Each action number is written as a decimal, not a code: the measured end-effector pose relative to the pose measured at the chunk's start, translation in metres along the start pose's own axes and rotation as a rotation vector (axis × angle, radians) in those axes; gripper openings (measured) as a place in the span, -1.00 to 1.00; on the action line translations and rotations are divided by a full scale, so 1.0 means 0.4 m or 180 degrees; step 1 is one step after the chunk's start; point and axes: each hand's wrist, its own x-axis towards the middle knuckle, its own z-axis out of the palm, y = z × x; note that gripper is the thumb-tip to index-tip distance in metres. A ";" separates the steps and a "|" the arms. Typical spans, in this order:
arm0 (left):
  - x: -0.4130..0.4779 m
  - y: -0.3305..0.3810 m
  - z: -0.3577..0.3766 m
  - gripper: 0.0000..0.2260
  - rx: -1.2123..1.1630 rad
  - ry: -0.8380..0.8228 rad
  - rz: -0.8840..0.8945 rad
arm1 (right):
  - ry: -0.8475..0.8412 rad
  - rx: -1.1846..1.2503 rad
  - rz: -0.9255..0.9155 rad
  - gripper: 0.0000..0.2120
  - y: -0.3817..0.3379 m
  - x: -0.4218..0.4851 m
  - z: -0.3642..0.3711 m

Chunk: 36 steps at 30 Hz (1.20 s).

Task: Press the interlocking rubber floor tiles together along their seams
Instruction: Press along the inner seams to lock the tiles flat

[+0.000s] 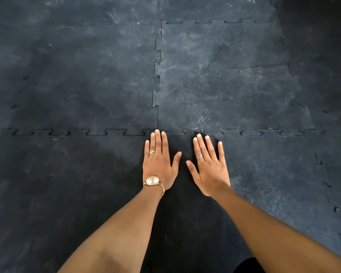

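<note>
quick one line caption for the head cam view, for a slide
Both hands, left hand and right hand, pressed flat beside the horizontal seam of interlocking rubber floor tiles.

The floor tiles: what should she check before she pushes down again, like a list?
1. Left hand lies flat, fingers reaching the horizontal seam: ok.
2. Right hand lies flat, fingers just short of that seam: ok.
3. Both hands are empty: ok.
4. Vertical seam closed: not ok, a dark gap shows along its tabs.
5. Horizontal seam fully flush: cannot tell, dark lines show at some tabs.
6. Watch on the left wrist sits behind the palm, off the seam: ok.
</note>
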 end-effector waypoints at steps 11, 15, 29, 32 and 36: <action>-0.008 0.001 -0.007 -0.36 0.0091 0.0033 0.0043 | 0.0053 -0.0029 0.0034 -0.34 -0.001 -0.007 0.004; -0.058 -0.007 -0.016 -0.40 -0.0125 0.0038 0.0125 | -0.0113 0.0159 0.0089 -0.36 -0.002 0.001 -0.014; -0.255 0.029 0.027 -0.42 -0.0187 -0.0033 0.0041 | 0.0308 0.0203 0.0580 -0.42 -0.094 -0.132 0.050; -0.252 0.032 0.022 -0.40 -0.0148 -0.0144 0.0046 | 0.0257 0.0191 0.0598 -0.43 -0.093 -0.131 0.052; -0.252 0.031 0.011 -0.39 -0.0197 -0.0305 0.0028 | 0.0173 0.0164 0.0625 -0.42 -0.093 -0.131 0.043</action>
